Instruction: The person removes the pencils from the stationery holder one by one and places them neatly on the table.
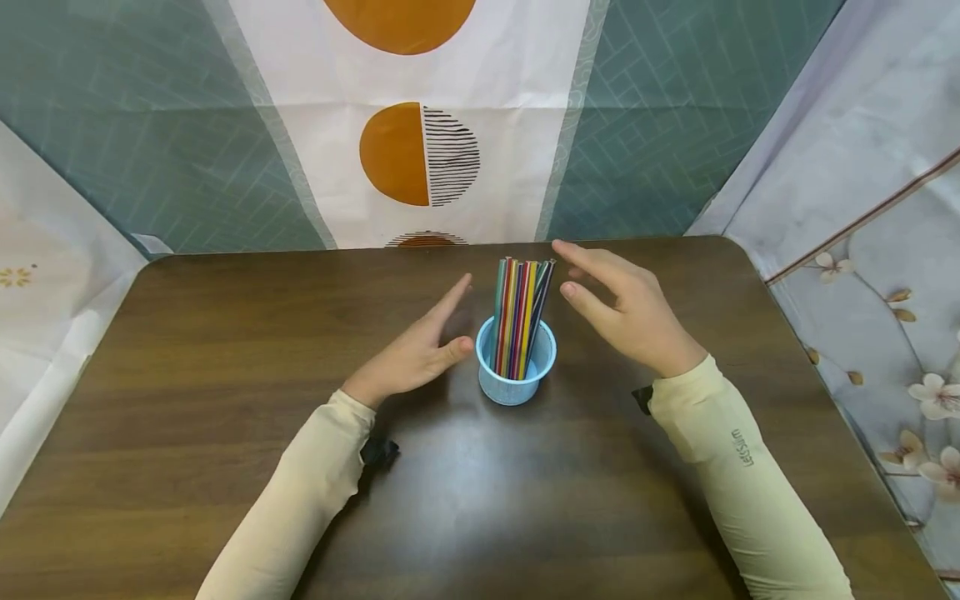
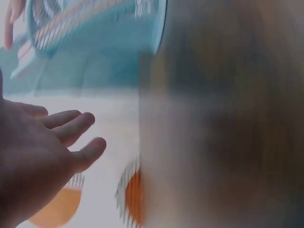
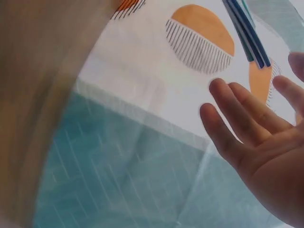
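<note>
A light blue cup stands upright on the brown table, holding a bundle of slim coloured pencils that rise well above its rim. To the cup's left is my left hand, fingers extended and thumb tip close to the rim. My right hand is held up to the right of the pencils, its fingers slightly bent and apart from them. Neither hand holds anything. In the right wrist view, a few dark blue and green pencils show beyond the right hand's fingertips. Blur softens the cup in the left wrist view.
The brown wooden table ends at a far edge just behind the cup. Behind it hangs a green and white cloth with orange circles. Flowered pale fabric borders the right side, and white fabric the left.
</note>
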The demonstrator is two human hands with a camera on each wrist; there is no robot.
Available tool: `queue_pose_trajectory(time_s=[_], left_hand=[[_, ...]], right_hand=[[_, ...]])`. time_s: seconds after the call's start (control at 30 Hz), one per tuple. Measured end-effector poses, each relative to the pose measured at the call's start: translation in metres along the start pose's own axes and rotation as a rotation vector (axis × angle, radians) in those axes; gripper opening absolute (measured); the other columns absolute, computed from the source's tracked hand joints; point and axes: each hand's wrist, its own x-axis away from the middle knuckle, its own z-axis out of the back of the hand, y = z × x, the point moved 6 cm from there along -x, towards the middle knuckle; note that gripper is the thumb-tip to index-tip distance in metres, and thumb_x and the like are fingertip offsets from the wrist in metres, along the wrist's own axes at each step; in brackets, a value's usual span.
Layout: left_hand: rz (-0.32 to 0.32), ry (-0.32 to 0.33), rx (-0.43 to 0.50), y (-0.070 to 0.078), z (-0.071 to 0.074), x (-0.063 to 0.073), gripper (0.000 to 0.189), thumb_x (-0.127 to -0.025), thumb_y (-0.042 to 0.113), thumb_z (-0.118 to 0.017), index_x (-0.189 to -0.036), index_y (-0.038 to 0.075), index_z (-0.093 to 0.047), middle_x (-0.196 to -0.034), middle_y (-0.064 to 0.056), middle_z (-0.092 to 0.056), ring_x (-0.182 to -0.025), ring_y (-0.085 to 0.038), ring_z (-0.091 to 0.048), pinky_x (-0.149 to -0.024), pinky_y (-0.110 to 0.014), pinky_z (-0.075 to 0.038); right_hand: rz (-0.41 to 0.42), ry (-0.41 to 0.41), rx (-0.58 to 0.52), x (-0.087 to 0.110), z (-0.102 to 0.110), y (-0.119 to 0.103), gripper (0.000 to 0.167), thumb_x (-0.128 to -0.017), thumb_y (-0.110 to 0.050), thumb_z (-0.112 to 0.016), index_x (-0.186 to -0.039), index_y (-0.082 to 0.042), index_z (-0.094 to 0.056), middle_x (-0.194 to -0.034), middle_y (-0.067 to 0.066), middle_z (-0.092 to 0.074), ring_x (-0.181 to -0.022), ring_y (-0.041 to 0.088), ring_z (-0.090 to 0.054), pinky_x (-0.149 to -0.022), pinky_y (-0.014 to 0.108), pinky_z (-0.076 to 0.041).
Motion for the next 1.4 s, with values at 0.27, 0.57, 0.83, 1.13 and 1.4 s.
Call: queue_pose_trajectory(time_s=[0.27,0.57,0.83,1.13,1.4], left_hand=[[0.011,-0.040,0.258,0.003,-0.028,-0.004,0.112,-0.065,0.082,-0.048,-0.151,0.034,0.005,-0.157,-0.010,-0.019,-0.144,-0.021,-0.022,-0.114,-0.049,-0.019],[0.087,-0.008,0.343,0.011,-0.038,-0.005,0.119,-0.062,0.070,-0.069,-0.153,0.030,-0.002,-0.155,-0.001,-0.022,-0.139,-0.017,-0.029,-0.114,-0.043,-0.021],[0.126,-0.042,0.335,0.017,-0.043,-0.004,0.087,-0.081,0.028,-0.077,-0.148,0.031,-0.021,-0.137,0.002,-0.044,-0.118,-0.014,-0.047,-0.106,-0.040,-0.033],[0.104,-0.039,0.318,0.021,-0.040,-0.001,0.094,-0.082,0.032,-0.075,-0.150,0.034,-0.009,-0.150,0.001,-0.028,-0.127,-0.016,-0.040,-0.108,-0.041,-0.031],[0.051,-0.009,0.248,0.011,-0.045,-0.002,0.086,-0.081,0.045,-0.072,-0.145,0.047,-0.016,-0.142,0.007,-0.039,-0.119,-0.015,-0.049,-0.102,-0.044,-0.037]], right_hand=[[0.051,0.052,-0.045,0.003,-0.010,0.000,0.049,-0.091,-0.012,-0.064,-0.137,-0.022,-0.053,-0.126,-0.001,-0.061,-0.098,0.012,-0.060,-0.090,0.032,-0.046],[0.007,0.156,-0.178,0.002,-0.010,-0.005,0.037,-0.088,-0.004,-0.066,-0.124,-0.012,-0.064,-0.096,0.004,-0.068,-0.081,0.008,-0.062,-0.074,0.017,-0.050],[-0.078,0.182,-0.212,0.004,-0.012,0.002,0.028,-0.090,-0.011,-0.065,-0.118,-0.013,-0.062,-0.087,0.002,-0.069,-0.069,0.011,-0.063,-0.068,0.020,-0.051],[-0.063,0.300,-0.348,0.005,-0.003,0.002,0.028,-0.088,-0.001,-0.064,-0.115,-0.004,-0.061,-0.081,0.009,-0.066,-0.067,0.015,-0.066,-0.067,0.021,-0.053],[-0.047,0.473,-0.550,0.008,0.019,0.010,0.026,-0.086,0.008,-0.062,-0.112,0.010,-0.058,-0.081,0.008,-0.067,-0.060,0.015,-0.063,-0.061,0.024,-0.053]])
